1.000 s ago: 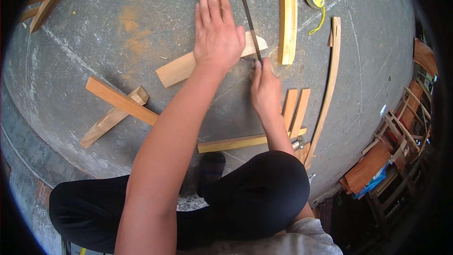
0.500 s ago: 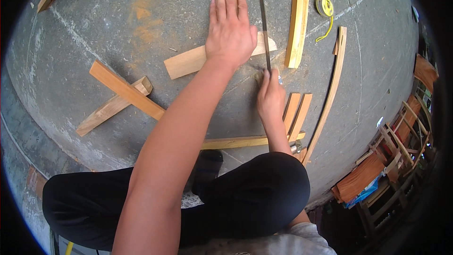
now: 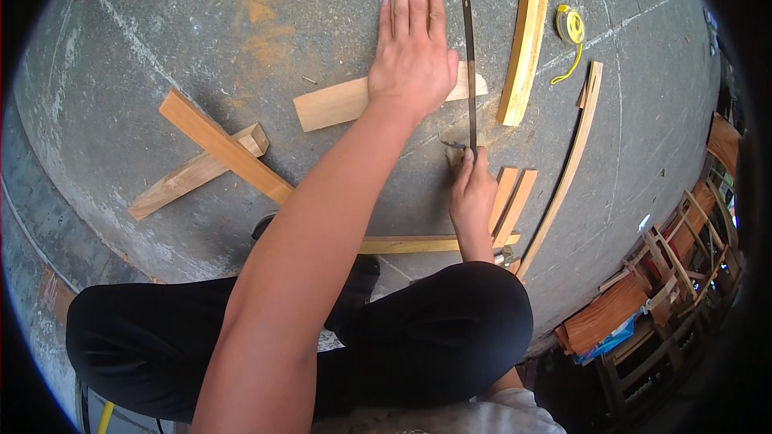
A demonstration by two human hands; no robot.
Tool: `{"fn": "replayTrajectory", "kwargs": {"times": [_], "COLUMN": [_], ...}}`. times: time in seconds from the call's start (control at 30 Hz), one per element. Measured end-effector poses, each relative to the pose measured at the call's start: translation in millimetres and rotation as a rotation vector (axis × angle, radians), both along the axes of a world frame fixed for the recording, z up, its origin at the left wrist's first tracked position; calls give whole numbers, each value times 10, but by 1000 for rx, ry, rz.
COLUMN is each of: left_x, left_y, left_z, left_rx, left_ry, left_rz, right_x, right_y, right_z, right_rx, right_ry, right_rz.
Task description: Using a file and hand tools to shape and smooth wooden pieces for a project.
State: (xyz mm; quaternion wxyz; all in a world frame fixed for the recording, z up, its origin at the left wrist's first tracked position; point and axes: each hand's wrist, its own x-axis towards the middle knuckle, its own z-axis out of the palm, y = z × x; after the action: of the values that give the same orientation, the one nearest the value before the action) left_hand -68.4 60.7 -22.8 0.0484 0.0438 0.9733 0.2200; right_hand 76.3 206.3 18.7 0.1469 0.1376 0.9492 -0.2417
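The floor (image 3: 161, 48) is rough grey concrete with orange dust marks. The left hand (image 3: 412, 52) lies flat, fingers spread straight, pressing down on a flat, pale wood board (image 3: 338, 104). The right hand (image 3: 473, 193) is curled tight around the handle of a thin dark saw (image 3: 469, 64), whose long straight blade lies across the board's right end. Near it lie a long curved wood strip (image 3: 527, 32), a thinner bent strip (image 3: 571, 161), two crossed wood blocks (image 3: 213, 153) and a yellow tape measure (image 3: 569, 26).

Bare forearms, no sleeves in view, black trousers over the legs, pale grey shirt at the lower edge
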Motion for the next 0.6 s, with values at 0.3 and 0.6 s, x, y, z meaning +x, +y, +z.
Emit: {"fn": "replayTrajectory", "kwargs": {"times": [0.3, 0.6], "left_x": [-27, -6], "left_y": [-33, -39], "left_z": [4, -10], "left_rx": [2, 36], "left_ry": [19, 18], "left_rz": [-4, 3], "right_x": [-65, -315], "right_y": [2, -102], "right_z": [15, -59], "right_rx": [-31, -20], "right_ry": [8, 19], "right_rz": [18, 20]}}
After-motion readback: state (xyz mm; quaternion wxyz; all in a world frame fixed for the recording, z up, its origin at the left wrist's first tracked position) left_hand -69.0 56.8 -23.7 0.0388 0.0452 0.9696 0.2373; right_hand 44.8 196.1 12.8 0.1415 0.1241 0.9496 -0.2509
